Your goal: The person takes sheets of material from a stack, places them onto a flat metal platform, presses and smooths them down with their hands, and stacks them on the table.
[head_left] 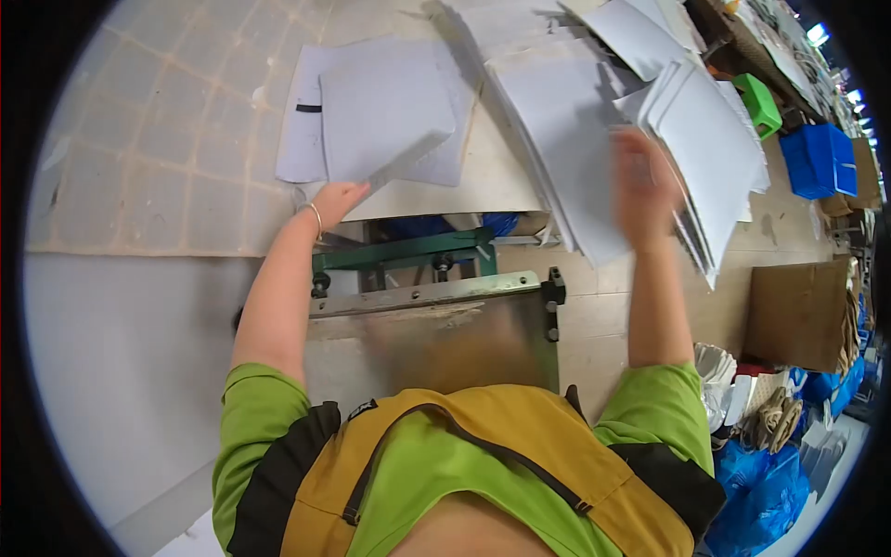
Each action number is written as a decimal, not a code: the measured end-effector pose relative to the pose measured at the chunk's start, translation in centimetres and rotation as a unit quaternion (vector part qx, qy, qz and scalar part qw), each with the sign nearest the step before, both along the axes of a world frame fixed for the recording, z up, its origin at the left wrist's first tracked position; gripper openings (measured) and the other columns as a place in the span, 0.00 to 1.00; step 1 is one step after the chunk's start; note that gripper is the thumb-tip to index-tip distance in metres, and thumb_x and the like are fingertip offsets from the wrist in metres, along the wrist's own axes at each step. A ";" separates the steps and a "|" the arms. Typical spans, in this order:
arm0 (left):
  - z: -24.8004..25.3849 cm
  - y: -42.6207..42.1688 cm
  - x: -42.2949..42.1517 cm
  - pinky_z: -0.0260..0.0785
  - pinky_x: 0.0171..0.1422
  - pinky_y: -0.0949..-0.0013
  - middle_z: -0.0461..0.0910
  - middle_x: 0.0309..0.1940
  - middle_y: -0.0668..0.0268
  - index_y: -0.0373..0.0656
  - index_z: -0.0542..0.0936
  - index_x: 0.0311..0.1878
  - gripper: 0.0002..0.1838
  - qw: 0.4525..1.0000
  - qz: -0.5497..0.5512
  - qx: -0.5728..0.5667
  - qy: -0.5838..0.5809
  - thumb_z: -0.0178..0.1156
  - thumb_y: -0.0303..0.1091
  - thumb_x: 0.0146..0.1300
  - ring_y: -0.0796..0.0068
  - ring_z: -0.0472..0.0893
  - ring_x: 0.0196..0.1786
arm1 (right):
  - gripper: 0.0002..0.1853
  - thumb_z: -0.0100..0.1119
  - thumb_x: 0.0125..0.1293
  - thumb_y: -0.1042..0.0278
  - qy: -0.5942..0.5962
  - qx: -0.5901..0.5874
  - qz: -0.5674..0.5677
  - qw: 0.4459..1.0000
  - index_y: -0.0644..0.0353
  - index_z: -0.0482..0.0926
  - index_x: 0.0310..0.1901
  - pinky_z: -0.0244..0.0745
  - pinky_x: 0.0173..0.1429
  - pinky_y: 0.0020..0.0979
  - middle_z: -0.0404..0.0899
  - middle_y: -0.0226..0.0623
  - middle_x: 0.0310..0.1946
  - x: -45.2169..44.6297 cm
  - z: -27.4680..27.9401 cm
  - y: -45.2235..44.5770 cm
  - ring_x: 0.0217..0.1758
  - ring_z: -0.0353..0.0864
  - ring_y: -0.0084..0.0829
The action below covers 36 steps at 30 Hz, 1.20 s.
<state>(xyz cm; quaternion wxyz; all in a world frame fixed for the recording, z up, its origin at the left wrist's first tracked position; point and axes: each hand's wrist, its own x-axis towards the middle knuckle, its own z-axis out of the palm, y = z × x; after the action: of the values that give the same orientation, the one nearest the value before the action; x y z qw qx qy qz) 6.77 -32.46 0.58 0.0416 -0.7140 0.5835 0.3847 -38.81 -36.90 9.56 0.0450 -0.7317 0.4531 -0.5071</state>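
My left hand [340, 199], left of the frame's centre, pinches the near edge of a thin, flat white sheet [385, 102] at the upper centre-left; I judge it light, bendy and easily creased, best taken by its edges near a corner. My right hand [644, 190], blurred at the upper right, is over a loose stack of large white sheets [554, 121], likely slippery against one another, and I cannot tell whether it grips any.

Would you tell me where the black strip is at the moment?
In the head view, the black strip is at upper left on the lower sheet, by the left edge of the upper sheet, beyond the left hand.
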 end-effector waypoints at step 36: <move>-4.4 -1.8 0.2 0.70 0.51 0.66 0.82 0.37 0.53 0.33 0.83 0.41 0.28 0.991 -0.083 -0.050 0.095 0.58 0.55 0.64 0.61 0.79 0.42 | 0.09 0.54 0.57 0.68 0.285 -0.012 0.159 0.945 0.54 0.77 0.40 0.62 0.60 0.43 0.73 0.34 0.51 21.2 -13.0 4.4 0.54 0.71 0.33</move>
<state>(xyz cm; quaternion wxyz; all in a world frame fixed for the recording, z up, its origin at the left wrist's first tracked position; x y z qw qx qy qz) 6.99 -34.23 -3.78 -0.0178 -0.6249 0.6603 0.4162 -17.60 -32.51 -3.47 -0.0145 -0.9090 0.3184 -0.2686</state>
